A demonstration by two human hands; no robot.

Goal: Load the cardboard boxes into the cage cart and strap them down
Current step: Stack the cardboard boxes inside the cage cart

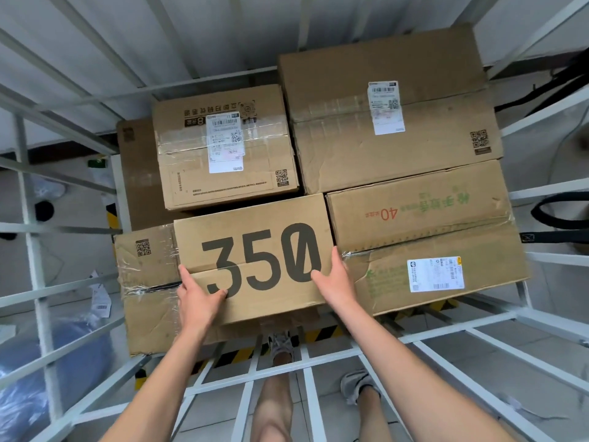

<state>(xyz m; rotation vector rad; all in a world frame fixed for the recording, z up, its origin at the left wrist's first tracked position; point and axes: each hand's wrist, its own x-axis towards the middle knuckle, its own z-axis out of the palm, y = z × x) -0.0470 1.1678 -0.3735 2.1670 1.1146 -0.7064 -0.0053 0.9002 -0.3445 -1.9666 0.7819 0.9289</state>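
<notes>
Head view, looking down into cage cart; white bars frame the load on all sides.

6 o'clock, nearest: a grey shoe shows through the cart's front bars.

Left hand: partly closed, gripping the near-left corner of the 350 box. Thumb lies over the top face beside the "3", and the fingers run along the left side.

Right hand: same grip on the near-right corner, thumb on the top face by the "0", fingers laid along the right side.

350 box: held between both hands, just below frame centre, inside the cart. Its left part overlaps a taped box at 8 o'clock. Whether it rests on that box, cannot tell.

3 to 4 o'clock: green-print box, just beside the 350 box.

11 o'clock: labelled box, its edge just beyond the 350 box.

1 o'clock, farthest: large box, against the rear bars.

3 o'clock edge: black straps hang by the cart's side.
</notes>
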